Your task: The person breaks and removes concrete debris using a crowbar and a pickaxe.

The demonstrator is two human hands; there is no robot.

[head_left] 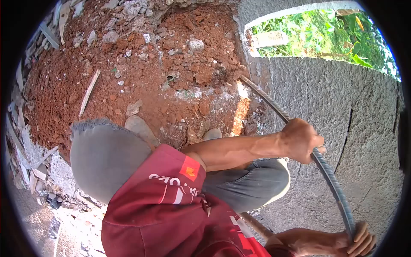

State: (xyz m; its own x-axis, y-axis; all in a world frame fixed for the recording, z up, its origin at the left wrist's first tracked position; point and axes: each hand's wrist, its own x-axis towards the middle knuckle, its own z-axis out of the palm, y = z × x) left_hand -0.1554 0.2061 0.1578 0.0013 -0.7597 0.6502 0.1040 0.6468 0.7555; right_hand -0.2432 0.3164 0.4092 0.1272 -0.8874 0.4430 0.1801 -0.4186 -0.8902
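A long ribbed metal bar (274, 104) runs from the red soil beside the grey wall down to the lower right and looks curved in this view. Its far tip touches the loose soil (205, 64) near the wall's base. My left hand (301, 141) is closed round the middle of the bar, with the arm stretched across my bent knee (252, 182). Lower down, my right hand (361, 240) has its fingers wrapped round the near end, which they partly hide.
The rough grey wall (334, 94) fills the right side, with an opening (299, 38) onto green plants. Stones and a thin wooden strip (90, 92) lie on the soil. Broken debris (43, 171) lines the left. Both my shoes rest on the soil.
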